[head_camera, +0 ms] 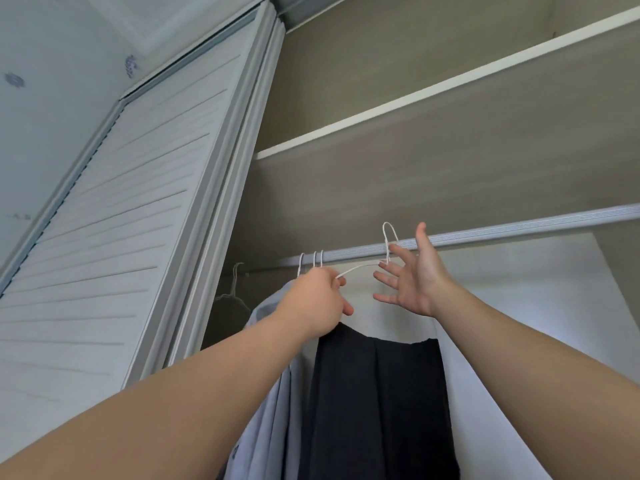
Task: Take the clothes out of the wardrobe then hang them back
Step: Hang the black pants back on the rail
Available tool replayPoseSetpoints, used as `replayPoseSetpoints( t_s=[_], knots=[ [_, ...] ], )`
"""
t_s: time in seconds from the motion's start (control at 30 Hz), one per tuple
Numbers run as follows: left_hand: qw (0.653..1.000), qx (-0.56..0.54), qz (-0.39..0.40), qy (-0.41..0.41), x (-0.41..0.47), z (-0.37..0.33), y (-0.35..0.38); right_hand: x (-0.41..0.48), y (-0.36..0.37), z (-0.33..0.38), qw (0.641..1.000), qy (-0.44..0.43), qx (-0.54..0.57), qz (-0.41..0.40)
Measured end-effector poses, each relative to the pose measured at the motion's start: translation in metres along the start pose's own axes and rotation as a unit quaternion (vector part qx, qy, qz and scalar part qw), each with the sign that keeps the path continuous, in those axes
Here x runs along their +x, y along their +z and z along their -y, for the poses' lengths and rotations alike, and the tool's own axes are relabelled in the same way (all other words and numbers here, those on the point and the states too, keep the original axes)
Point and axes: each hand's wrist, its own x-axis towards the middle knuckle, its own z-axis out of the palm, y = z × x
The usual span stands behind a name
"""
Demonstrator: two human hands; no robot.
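Far left: white louvred door [121,237]. Just past its edge, dark hanger [230,296] deep in shadow. Next, pale blue shirts [273,393] on rail [519,232], three white hooks side by side. Left hand [320,299] clamped on left arm of white wire hanger [356,269]; black garment [377,403] draped below it, beside shirts. Hanger hook up at rail height; whether over rail, cannot tell. Right hand [415,278] spread wide, fingers near hanger neck, gripping nothing. Shelf [415,95] above.

Both bare arms raised, left hand [320,299] fingers curled (pinching), right hand [414,275] fingers spread, palm leftward
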Motion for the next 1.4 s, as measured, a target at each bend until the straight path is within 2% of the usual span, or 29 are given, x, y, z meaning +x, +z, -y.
replayPoseSetpoints(
  t_s=[0.17, 0.7, 0.77, 0.83, 0.87, 0.9, 0.93, 0.97, 1.0, 1.03, 1.1, 1.17, 1.27, 1.4],
  knots=[
    [1.000, 0.019, -0.024, -0.006, 0.004, 0.010, 0.003, 0.009, -0.009, -0.006, 1.000, -0.001, 0.007, 0.027],
    [0.995, 0.098, 0.016, -0.015, 0.005, -0.006, 0.016, 0.014, -0.036, -0.018, 0.998, 0.043, 0.009, 0.049],
    [0.995, 0.097, 0.013, -0.019, 0.004, -0.005, 0.020, 0.015, -0.044, -0.023, 0.998, 0.039, -0.013, 0.046],
    [0.994, 0.108, 0.002, -0.011, 0.005, -0.006, 0.021, 0.013, -0.047, -0.027, 0.991, -0.020, -0.128, -0.010],
    [0.992, 0.124, 0.002, -0.006, 0.006, -0.006, 0.022, 0.012, -0.049, -0.031, 0.963, -0.091, -0.247, -0.057],
    [0.989, 0.149, 0.005, 0.003, 0.007, -0.006, 0.023, 0.012, -0.052, -0.037, 0.899, -0.182, -0.380, -0.115],
    [0.984, 0.179, 0.006, 0.011, 0.008, -0.007, 0.024, 0.012, -0.056, -0.044, 0.815, -0.264, -0.493, -0.153],
    [0.979, 0.205, 0.004, 0.019, 0.008, -0.008, 0.024, 0.012, -0.057, -0.050, 0.752, -0.316, -0.555, -0.162],
    [0.974, 0.226, 0.004, 0.022, 0.009, -0.008, 0.025, 0.014, -0.057, -0.056, 0.745, -0.323, -0.564, -0.150],
    [0.970, 0.243, 0.008, 0.025, 0.009, -0.010, 0.026, 0.015, -0.054, -0.060, 0.777, -0.300, -0.538, -0.131],
    [0.958, 0.286, 0.019, 0.029, 0.009, -0.010, 0.027, 0.021, -0.046, -0.066, 0.864, -0.205, -0.451, -0.088],
    [0.938, 0.343, 0.033, 0.034, 0.006, -0.010, 0.029, 0.028, -0.036, -0.068, 0.917, -0.140, -0.368, -0.055],
    [0.910, 0.407, 0.056, 0.053, 0.002, -0.006, 0.032, 0.041, -0.025, -0.072, 0.938, -0.129, -0.315, -0.063],
    [0.886, 0.457, 0.056, 0.051, -0.002, -0.001, 0.027, 0.058, -0.014, -0.088, 0.942, -0.127, -0.305, -0.056]
  ],
)
